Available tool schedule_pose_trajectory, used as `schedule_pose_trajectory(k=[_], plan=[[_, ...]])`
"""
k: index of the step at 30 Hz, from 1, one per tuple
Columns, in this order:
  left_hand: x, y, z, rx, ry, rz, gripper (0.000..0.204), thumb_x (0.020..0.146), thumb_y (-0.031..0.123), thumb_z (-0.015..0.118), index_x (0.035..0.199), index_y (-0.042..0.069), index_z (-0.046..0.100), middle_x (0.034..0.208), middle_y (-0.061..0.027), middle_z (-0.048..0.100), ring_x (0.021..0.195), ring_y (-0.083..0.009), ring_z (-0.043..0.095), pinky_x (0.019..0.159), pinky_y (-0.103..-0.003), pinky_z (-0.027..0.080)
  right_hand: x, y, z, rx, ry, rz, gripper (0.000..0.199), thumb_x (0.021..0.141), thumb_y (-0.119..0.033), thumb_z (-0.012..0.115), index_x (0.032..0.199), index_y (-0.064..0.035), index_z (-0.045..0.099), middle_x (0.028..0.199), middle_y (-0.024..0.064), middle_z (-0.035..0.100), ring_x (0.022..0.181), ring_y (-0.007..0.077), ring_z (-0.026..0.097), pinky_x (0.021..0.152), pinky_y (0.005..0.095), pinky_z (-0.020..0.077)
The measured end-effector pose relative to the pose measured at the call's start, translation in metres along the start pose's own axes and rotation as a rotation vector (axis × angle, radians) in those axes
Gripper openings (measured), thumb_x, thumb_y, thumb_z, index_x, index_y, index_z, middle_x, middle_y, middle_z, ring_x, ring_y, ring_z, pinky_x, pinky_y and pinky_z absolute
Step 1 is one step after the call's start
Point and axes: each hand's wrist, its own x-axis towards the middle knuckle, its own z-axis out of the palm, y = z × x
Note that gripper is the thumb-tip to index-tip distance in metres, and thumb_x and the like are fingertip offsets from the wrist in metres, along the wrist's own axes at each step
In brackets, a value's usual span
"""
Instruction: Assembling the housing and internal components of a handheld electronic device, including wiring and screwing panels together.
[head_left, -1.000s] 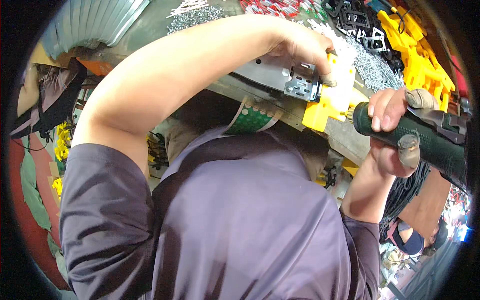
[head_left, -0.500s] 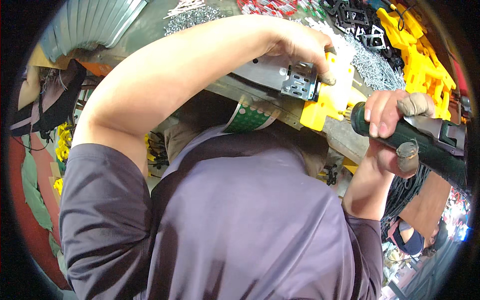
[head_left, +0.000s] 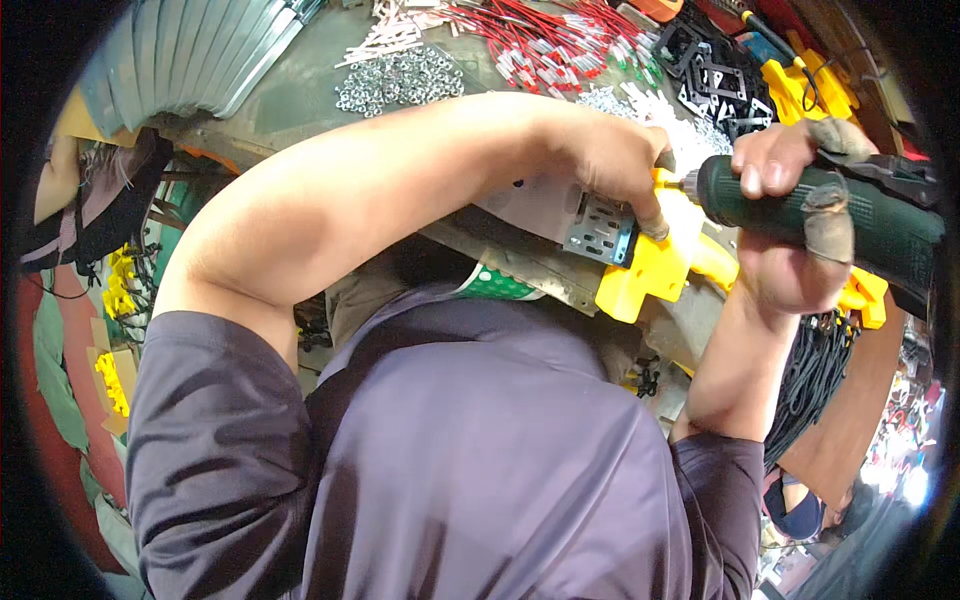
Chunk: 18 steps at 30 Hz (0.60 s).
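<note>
Pressing the yellow plastic housing [head_left: 655, 265] with its grey metal bracket [head_left: 600, 230] onto the bench edge, the left hand [head_left: 615, 165] should hold firm while the right hand [head_left: 785, 225], clenched around the dark green electric screwdriver [head_left: 820, 210], stays square, clear of loose silver nuts [head_left: 400, 80] and red wires [head_left: 545, 45].

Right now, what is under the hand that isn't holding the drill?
The left hand presses on a yellow plastic part with a grey metal bracket. What lies beneath its palm is covered.
</note>
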Motion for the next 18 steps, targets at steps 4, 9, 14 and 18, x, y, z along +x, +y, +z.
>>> schedule_pose_trajectory(k=[4,9,14,18], plan=[[0.001,0.005,-0.002,-0.070,-0.011,-0.028,0.036,0.076,0.004,0.075,0.109,0.000,0.060,0.095,-0.0063,0.069,0.082,-0.0135,0.065,0.075,-0.028,0.053,0.007,0.007,-0.001,0.033,-0.023,0.002,0.044,0.083,-0.032,0.060,0.116,-0.0045,0.053,0.079,0.0051,0.052,0.068,0.0162,0.049,0.069,0.0329,0.0412],[-0.001,-0.004,-0.001,-0.093,0.007,0.013,0.038,0.077,0.004,0.075,0.111,0.001,0.058,0.099,-0.0062,0.069,0.087,-0.0143,0.065,0.081,-0.029,0.052,0.010,0.013,0.010,0.008,-0.045,0.056,0.047,0.080,-0.035,0.063,0.114,-0.0042,0.053,0.075,0.0038,0.051,0.063,0.0148,0.049,0.067,0.0316,0.0408],[0.004,-0.006,0.000,-0.092,0.004,0.012,0.039,0.077,0.004,0.075,0.111,0.002,0.057,0.102,-0.0057,0.068,0.089,-0.0149,0.065,0.082,-0.029,0.052,0.014,0.011,0.006,-0.060,-0.044,0.156,0.057,0.078,-0.043,0.063,0.117,-0.0030,0.052,0.075,0.0031,0.050,0.063,0.0137,0.047,0.065,0.0305,0.0391],[-0.009,0.006,-0.005,-0.070,0.000,-0.020,0.044,0.075,0.007,0.078,0.111,-0.001,0.053,0.098,-0.0090,0.068,0.087,-0.0157,0.065,0.078,-0.030,0.053,0.014,0.000,-0.006,-0.029,-0.010,0.114,0.066,0.076,-0.052,0.062,0.118,-0.0018,0.051,0.076,0.0016,0.047,0.065,0.0116,0.046,0.066,0.0316,0.0380]])
